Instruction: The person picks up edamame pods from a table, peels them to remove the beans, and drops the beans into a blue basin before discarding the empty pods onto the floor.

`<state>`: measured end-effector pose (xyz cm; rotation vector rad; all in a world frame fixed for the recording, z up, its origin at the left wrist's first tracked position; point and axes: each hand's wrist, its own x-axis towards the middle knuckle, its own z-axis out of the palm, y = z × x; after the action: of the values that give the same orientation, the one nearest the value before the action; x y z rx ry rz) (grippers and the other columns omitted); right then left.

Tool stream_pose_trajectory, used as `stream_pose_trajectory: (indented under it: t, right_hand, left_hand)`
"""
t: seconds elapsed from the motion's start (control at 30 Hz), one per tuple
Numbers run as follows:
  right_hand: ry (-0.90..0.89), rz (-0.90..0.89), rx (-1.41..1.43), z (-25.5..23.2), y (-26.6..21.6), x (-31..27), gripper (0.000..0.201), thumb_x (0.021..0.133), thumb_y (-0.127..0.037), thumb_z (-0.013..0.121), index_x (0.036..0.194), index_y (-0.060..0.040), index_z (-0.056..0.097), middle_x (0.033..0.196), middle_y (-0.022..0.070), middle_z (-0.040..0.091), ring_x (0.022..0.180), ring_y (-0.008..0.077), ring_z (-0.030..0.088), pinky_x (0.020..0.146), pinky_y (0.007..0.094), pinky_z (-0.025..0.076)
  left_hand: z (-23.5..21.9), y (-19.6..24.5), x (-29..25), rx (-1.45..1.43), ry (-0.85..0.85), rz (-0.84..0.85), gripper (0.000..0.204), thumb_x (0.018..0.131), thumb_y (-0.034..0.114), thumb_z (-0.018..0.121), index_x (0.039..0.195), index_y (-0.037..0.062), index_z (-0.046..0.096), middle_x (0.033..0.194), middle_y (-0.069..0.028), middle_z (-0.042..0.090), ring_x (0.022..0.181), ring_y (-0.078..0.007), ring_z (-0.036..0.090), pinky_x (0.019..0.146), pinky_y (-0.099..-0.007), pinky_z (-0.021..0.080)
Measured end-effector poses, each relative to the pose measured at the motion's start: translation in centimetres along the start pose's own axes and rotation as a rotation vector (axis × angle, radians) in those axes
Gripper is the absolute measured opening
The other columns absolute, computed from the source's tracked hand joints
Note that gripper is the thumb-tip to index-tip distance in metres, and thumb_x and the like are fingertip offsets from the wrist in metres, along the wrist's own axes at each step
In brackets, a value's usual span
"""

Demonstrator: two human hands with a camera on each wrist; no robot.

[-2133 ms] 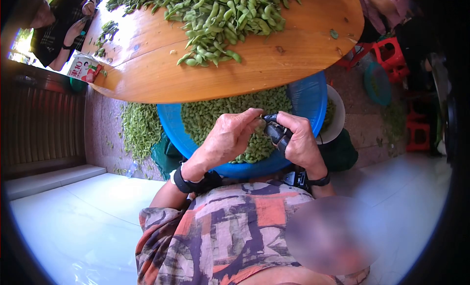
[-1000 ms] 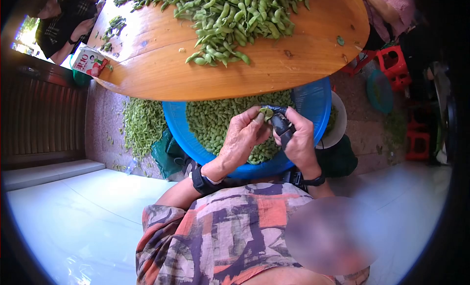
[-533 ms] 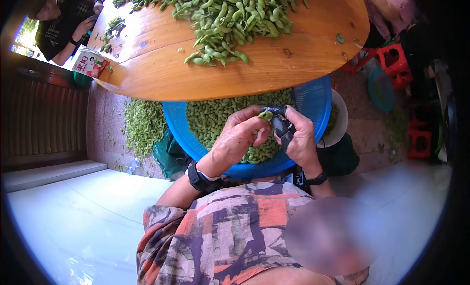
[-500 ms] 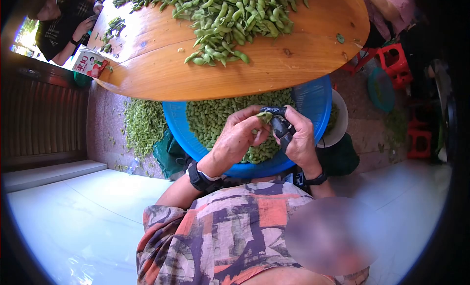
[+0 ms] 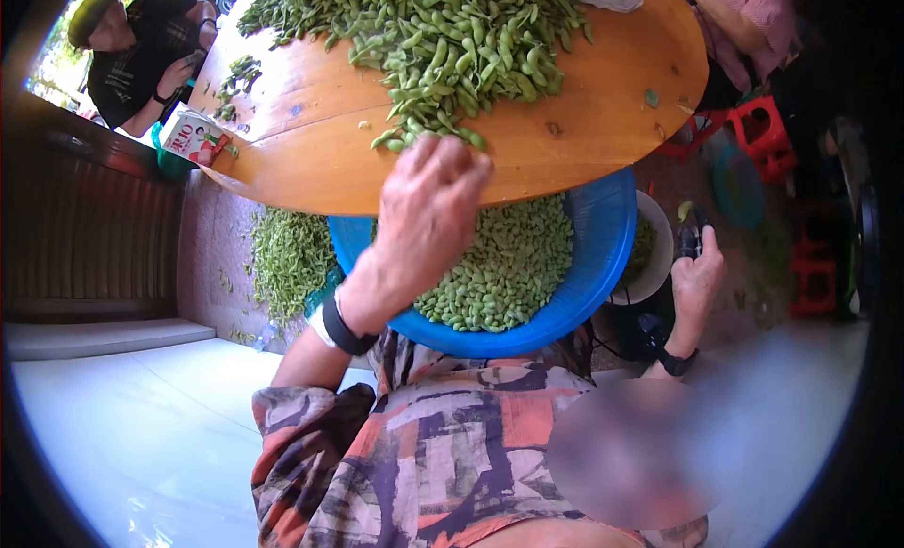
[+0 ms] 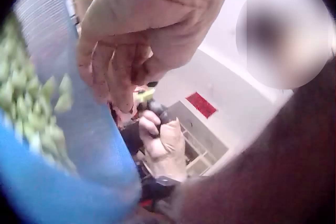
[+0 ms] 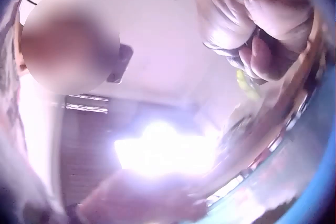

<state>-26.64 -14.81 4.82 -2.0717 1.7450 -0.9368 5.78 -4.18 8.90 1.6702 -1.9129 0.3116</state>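
Item: a large heap of plump green pods (image 5: 461, 54), upper centre of the frame, on a round-edged orange-brown wooden table (image 5: 603, 138). Item: a broad blue plastic basin (image 5: 605, 218), centre, holding small pale-green beans (image 5: 494, 280), partly under the table edge. Item: one bare left hand (image 5: 426, 214), upper centre, over the table edge at the heap's near tip, its fingers bent; whether they held anything could not be told. Item: one right hand (image 5: 699, 275), right of centre, beside a round white bowl (image 5: 662, 261), its dark-covered fingers (image 5: 690, 239) pinching a small yellow-green pod piece (image 5: 685, 211). Hazards, as judged: pods at the near tip could drop into the basin among the beans if the left hand brushed them; the pinched piece could miss the bowl and land on the floor if released outside its rim; the basin could tip if knocked, its support being hidden. Views compared: the head view alone showed the heap and the bowl; the left wrist view gave the left fingers from beneath, with the right hand beyond; the right wrist view showed the piece jutting from curled fingers, amid strong glare.
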Motion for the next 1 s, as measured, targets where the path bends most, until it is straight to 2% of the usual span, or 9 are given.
stream_pose_trajectory:
  t: [0.17, 0.27, 0.4, 0.5, 0.53, 0.7, 0.87, 0.93, 1.0]
  right_hand:
    - [0.038, -0.025, 0.065, 0.6, 0.0, -0.7, 0.051, 0.074, 0.009, 0.046, 0.122, -0.0009, 0.060, 0.084, 0.0254, 0.064, 0.077, 0.0354, 0.064, 0.074, 0.0388, 0.049]
    - [0.006, -0.035, 0.089, 1.3, -1.6, -1.0, 0.044, 0.077, 0.009, 0.050, 0.118, 0.0000, 0.061, 0.087, 0.0234, 0.065, 0.078, 0.0304, 0.065, 0.076, 0.0353, 0.050]
    - [-0.108, -0.070, 0.436, 3.1, -4.7, -1.9, 0.025, 0.084, 0.003, 0.057, 0.107, 0.0005, 0.065, 0.079, 0.0073, 0.065, 0.072, 0.0125, 0.059, 0.068, 0.0275, 0.048]
    - [-0.291, -0.057, 0.658, 3.3, -7.9, -2.7, 0.028, 0.088, -0.001, 0.056, 0.114, -0.0031, 0.066, 0.077, -0.0008, 0.063, 0.063, 0.0052, 0.053, 0.057, 0.0220, 0.043]
    - [-0.366, -0.064, 0.736, 3.1, -9.0, -2.9, 0.031, 0.088, -0.001, 0.055, 0.117, -0.0046, 0.066, 0.076, -0.0026, 0.061, 0.060, 0.0030, 0.051, 0.054, 0.0204, 0.041]
    - [-0.725, -0.002, 1.013, 3.0, -11.3, -3.7, 0.035, 0.086, 0.002, 0.053, 0.120, 0.0002, 0.063, 0.080, -0.0020, 0.053, 0.061, 0.0024, 0.050, 0.053, 0.0191, 0.039]
    - [-0.794, 0.068, 0.963, 4.1, -10.8, -4.1, 0.034, 0.083, 0.004, 0.056, 0.115, 0.0028, 0.064, 0.083, 0.0006, 0.052, 0.068, 0.0041, 0.051, 0.056, 0.0202, 0.040]
    - [-0.785, -0.022, 0.902, 4.6, -10.1, -4.2, 0.032, 0.081, 0.005, 0.057, 0.112, 0.0033, 0.064, 0.083, 0.0016, 0.052, 0.069, 0.0057, 0.051, 0.058, 0.0212, 0.040]
    - [-0.785, -0.036, 0.883, 4.5, -10.1, -4.2, 0.032, 0.080, 0.005, 0.058, 0.111, 0.0035, 0.064, 0.083, 0.0021, 0.052, 0.070, 0.0063, 0.051, 0.059, 0.0215, 0.040]
  left_hand:
    - [2.1, -3.2, 3.0, 0.186, -0.056, 0.064, 0.028, 0.072, 0.001, 0.064, 0.099, 0.0053, 0.069, 0.092, -0.0107, 0.053, 0.098, -0.0291, 0.054, 0.078, -0.0390, 0.049]
    - [2.6, -3.4, 3.9, 0.035, -0.061, 0.017, 0.027, 0.074, 0.001, 0.065, 0.101, 0.0055, 0.068, 0.098, -0.0117, 0.055, 0.099, -0.0289, 0.055, 0.079, -0.0385, 0.049]
    - [2.6, -2.9, 3.7, -0.232, 0.128, -0.033, 0.027, 0.077, 0.001, 0.066, 0.103, 0.0051, 0.066, 0.102, -0.0105, 0.058, 0.091, -0.0246, 0.058, 0.077, -0.0338, 0.049]
    - [1.3, -0.7, 2.0, -0.822, -0.075, -0.417, 0.019, 0.091, 0.004, 0.061, 0.110, 0.0031, 0.062, 0.089, 0.0012, 0.060, 0.078, -0.0067, 0.054, 0.068, -0.0223, 0.046]
    - [1.6, 0.9, 1.1, -1.128, 0.001, -0.386, 0.019, 0.095, 0.010, 0.061, 0.112, 0.0016, 0.061, 0.084, 0.0044, 0.058, 0.078, -0.0037, 0.051, 0.066, -0.0218, 0.045]
    - [2.0, 3.9, -3.2, -1.561, -0.357, -0.801, 0.015, 0.096, 0.009, 0.060, 0.108, 0.0010, 0.063, 0.076, 0.0019, 0.059, 0.059, -0.0032, 0.045, 0.050, -0.0176, 0.034]
    - [3.5, 4.5, -5.3, -1.538, -0.170, -0.835, 0.012, 0.095, 0.011, 0.063, 0.099, -0.0003, 0.062, 0.074, 0.0007, 0.060, 0.059, -0.0042, 0.048, 0.050, -0.0191, 0.037]
    - [3.4, 4.7, -5.3, -1.032, -0.128, -0.617, 0.014, 0.093, 0.012, 0.066, 0.096, -0.0011, 0.062, 0.074, 0.0010, 0.062, 0.063, -0.0048, 0.052, 0.053, -0.0204, 0.042]
    - [3.0, 4.9, -5.1, -0.929, -0.112, -0.588, 0.014, 0.092, 0.011, 0.067, 0.093, -0.0012, 0.062, 0.074, 0.0012, 0.063, 0.066, -0.0045, 0.054, 0.056, -0.0214, 0.045]
